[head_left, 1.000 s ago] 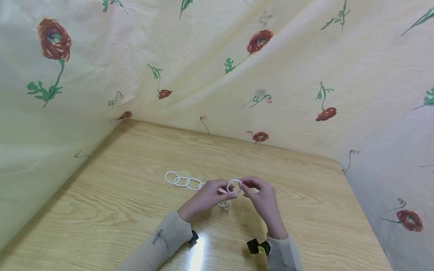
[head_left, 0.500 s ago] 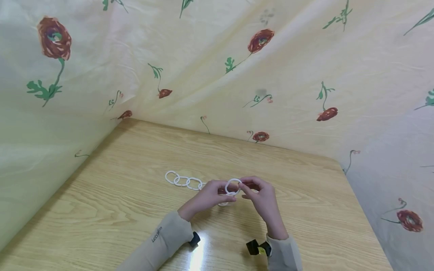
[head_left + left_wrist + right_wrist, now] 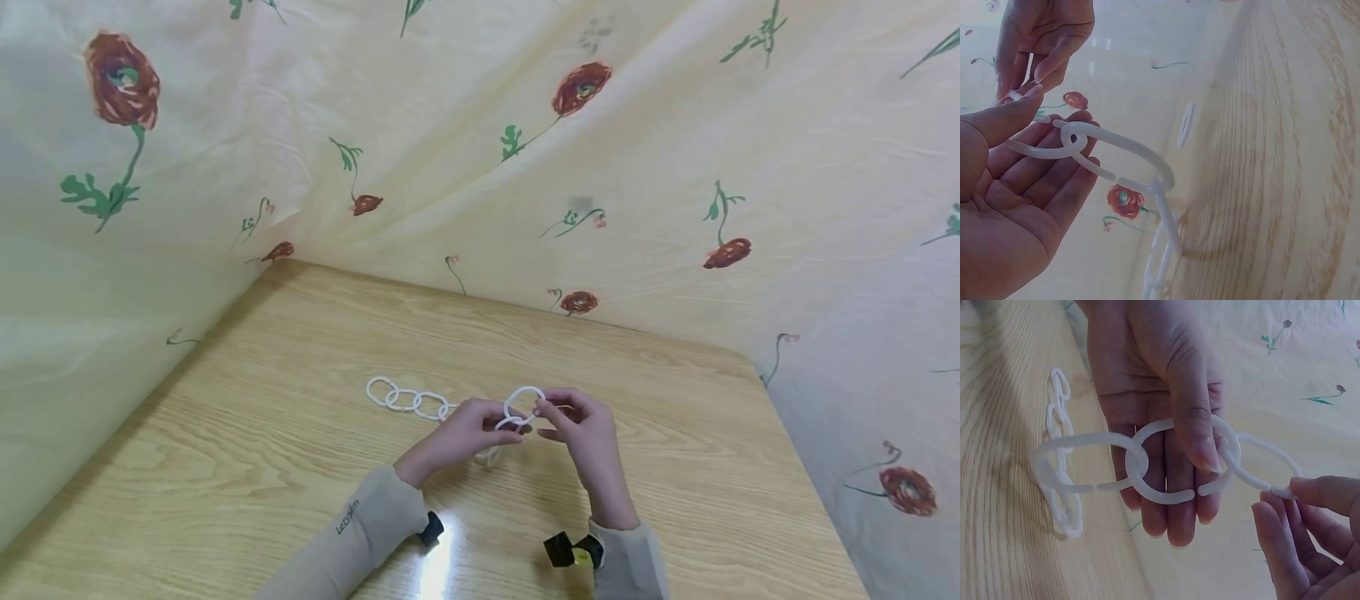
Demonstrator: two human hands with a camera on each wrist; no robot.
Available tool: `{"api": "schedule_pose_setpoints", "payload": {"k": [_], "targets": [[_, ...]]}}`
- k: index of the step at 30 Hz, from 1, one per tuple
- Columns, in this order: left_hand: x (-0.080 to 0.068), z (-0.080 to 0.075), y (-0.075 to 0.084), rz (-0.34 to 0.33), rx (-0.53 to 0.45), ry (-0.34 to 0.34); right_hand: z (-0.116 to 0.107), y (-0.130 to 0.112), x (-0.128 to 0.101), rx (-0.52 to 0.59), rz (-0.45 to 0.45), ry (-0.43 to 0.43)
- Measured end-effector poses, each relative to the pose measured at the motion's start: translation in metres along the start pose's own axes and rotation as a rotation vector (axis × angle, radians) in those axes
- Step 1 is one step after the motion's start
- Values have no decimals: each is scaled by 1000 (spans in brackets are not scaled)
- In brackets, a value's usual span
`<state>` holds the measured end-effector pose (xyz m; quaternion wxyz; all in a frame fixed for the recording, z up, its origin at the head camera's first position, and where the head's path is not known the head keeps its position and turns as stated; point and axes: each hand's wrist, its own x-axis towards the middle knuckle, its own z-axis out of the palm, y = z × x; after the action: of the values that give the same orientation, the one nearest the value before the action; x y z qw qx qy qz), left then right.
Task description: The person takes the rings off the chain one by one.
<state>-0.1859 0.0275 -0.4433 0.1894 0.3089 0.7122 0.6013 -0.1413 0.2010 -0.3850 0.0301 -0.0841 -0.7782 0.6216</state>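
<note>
A chain of white plastic split rings (image 3: 408, 402) lies on the wooden table (image 3: 262, 433), and its right end is lifted between both hands. My left hand (image 3: 504, 423) holds a raised link across its fingers. Its thumb (image 3: 1200, 440) presses that ring (image 3: 1147, 487) against them. My right hand (image 3: 546, 410) pinches the outermost ring (image 3: 1266, 467) at its gap with thumb and fingertips (image 3: 1310, 487). In the left wrist view the links (image 3: 1129, 153) curve over my left fingers, with the right hand (image 3: 1041, 44) above them.
Cream cloth printed with red flowers (image 3: 577, 83) hangs behind and on both sides of the table. The table's right edge (image 3: 810, 483) runs close to my right sleeve (image 3: 630, 567). Small black devices sit at both wrists (image 3: 570, 550).
The ring held between the hands has risen a little and tipped more upright. Both hands stay in nearly the same place, and the rest of the chain on the table has not moved.
</note>
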Motion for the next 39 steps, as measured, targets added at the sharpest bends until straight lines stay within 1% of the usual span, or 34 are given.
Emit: {"api": "schedule_pose_setpoints", "payload": {"k": [6, 10, 15, 17, 21, 27, 32, 39], "targets": [[0, 0, 1, 6, 34, 14, -2, 1, 2, 75, 28, 31], [0, -1, 1, -3, 34, 18, -3, 3, 4, 123, 46, 52], [0, -3, 2, -23, 19, 18, -4, 5, 6, 157, 58, 75], [-1, -4, 3, -31, 14, 18, -4, 6, 6, 163, 60, 81], [-1, -7, 5, -35, 37, 18, -6, 6, 8, 174, 68, 94], [-1, -9, 6, -17, 61, 21, -7, 5, 8, 186, 72, 102], [-2, -10, 4, -18, 86, 27, -6, 6, 8, 180, 69, 104], [-3, -10, 3, 23, 128, 59, -7, 7, 8, 170, 80, 111]]}}
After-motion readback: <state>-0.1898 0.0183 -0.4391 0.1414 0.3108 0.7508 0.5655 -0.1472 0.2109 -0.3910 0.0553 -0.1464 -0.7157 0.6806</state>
